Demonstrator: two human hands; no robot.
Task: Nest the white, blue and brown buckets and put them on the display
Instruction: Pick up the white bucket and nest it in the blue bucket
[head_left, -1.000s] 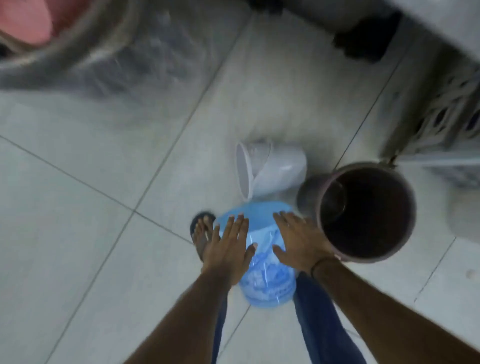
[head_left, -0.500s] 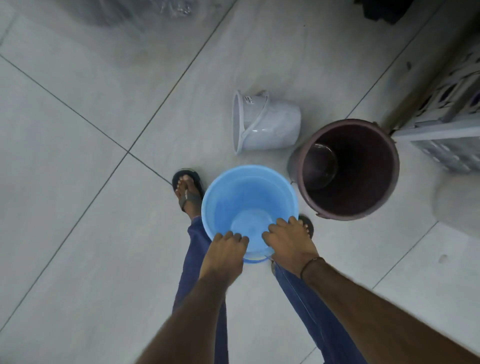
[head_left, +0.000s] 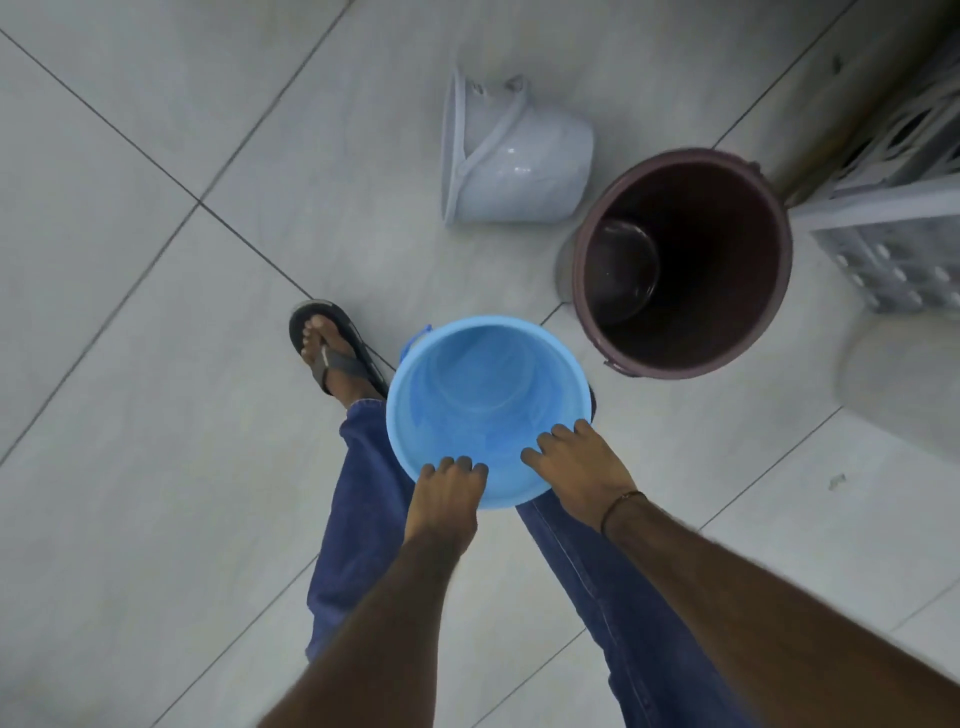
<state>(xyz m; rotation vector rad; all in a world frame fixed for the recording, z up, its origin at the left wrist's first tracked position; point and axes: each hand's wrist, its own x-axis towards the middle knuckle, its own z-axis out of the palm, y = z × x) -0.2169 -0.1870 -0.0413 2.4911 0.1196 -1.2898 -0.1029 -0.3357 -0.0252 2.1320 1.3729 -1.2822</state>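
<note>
A: Where is the blue bucket (head_left: 488, 395) found in relation to the hands?

B: It is held upright, mouth up, above the legs. Its near rim is gripped by both hands. The left hand (head_left: 448, 499) is set on the near-left part of the rim, its fingers (head_left: 457, 464) curled over the edge into the bucket and kept close together. The right hand (head_left: 582, 470) is placed on the near-right part of the rim, fingers slightly fanned and hooked over the edge. The thumbs are hidden behind the wall, so their placing cannot be told.

A: How are the buckets made and shaped?

B: Smooth, slightly translucent plastic is seen in the blue one, round and tapering to a smaller base. The white bucket (head_left: 514, 161) is laid on its side, mouth to the left, glossy, with a thin bail handle draped across its wall. The brown bucket (head_left: 685, 260) is stood upright beside it, dark inside, with a shiny round bottom. It is the largest of the three, and is well apart from the hands.

A: And the surroundings?

B: A floor (head_left: 156, 364) of large pale grey tiles with dark grout lines is seen. A perforated white plastic basket (head_left: 893, 249) is set at the right edge. Blue trousers (head_left: 363, 499) and a dark sandal (head_left: 337, 345) are visible below the bucket.
</note>
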